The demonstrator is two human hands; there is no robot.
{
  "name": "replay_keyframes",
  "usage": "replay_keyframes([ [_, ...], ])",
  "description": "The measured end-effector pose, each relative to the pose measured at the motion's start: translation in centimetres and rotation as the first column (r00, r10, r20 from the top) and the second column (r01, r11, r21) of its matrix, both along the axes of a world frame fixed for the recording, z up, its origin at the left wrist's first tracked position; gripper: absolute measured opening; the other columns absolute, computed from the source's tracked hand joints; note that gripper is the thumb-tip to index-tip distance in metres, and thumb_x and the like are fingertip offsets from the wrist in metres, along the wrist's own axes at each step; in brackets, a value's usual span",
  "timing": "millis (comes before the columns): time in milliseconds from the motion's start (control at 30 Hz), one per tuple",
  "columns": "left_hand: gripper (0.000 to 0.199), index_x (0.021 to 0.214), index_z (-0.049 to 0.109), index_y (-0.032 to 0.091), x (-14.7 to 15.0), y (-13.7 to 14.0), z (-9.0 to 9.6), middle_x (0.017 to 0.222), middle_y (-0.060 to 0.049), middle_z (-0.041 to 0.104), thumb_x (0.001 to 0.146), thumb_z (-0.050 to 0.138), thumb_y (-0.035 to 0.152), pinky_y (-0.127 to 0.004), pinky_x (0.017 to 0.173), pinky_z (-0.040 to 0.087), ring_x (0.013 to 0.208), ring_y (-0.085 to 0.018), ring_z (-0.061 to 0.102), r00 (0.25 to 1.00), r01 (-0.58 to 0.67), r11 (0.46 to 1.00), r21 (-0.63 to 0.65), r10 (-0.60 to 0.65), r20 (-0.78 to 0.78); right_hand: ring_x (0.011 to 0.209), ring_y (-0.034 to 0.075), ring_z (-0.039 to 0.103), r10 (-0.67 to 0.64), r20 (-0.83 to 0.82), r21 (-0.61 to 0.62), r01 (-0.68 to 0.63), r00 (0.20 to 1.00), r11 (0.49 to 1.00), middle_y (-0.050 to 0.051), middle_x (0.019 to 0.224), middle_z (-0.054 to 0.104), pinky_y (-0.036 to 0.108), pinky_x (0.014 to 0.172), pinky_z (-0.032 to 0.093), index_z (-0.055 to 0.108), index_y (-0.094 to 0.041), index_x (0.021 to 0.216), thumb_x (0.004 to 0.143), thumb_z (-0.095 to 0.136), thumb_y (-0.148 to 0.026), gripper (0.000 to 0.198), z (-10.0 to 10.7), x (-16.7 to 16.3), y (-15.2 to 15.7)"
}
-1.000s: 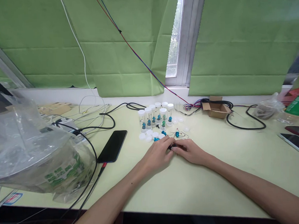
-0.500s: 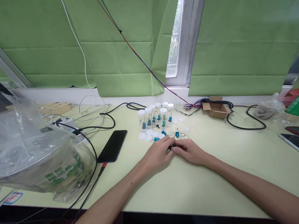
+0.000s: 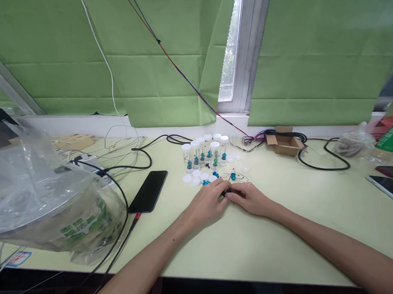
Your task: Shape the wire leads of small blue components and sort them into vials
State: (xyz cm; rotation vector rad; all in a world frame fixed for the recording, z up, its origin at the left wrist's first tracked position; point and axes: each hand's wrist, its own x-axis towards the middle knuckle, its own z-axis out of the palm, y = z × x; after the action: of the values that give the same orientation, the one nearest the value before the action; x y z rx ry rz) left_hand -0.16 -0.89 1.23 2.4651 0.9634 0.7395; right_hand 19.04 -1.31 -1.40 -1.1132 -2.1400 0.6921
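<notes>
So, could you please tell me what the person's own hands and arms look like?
The left hand and right hand are ungloved, with no watch or bracelet at either wrist. No sleeve shows on the left forearm or right forearm; a small spot marks the left one.

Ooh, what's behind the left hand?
Beyond the left hand, small blue pieces and round white caps show. Its fingers partly cover a dark object; anything right under the hand is hidden.
</notes>
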Motion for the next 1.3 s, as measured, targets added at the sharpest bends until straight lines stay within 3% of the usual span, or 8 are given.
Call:
replay_keyframes([
  [1300, 0.017, 0.098, 0.06, 0.022, -0.05, 0.05, 0.06, 0.096, -0.003, 0.063, 0.088, 0.047, 0.016, -0.027, 0.065, 0.042, 0.082, -0.018, 0.058, 1.0, 0.0, 1.0, 0.012, 0.001, -0.021, 0.06, 0.013, 0.045, 0.001, 0.005, 0.003, -0.001, 1.0, 1.0, -0.003, 0.064, 0.052, 0.025, 0.058, 0.035, 0.059, -0.019, 0.079, 0.096, 0.048, -0.032, 0.024, -0.08, 0.03, 0.0],
])
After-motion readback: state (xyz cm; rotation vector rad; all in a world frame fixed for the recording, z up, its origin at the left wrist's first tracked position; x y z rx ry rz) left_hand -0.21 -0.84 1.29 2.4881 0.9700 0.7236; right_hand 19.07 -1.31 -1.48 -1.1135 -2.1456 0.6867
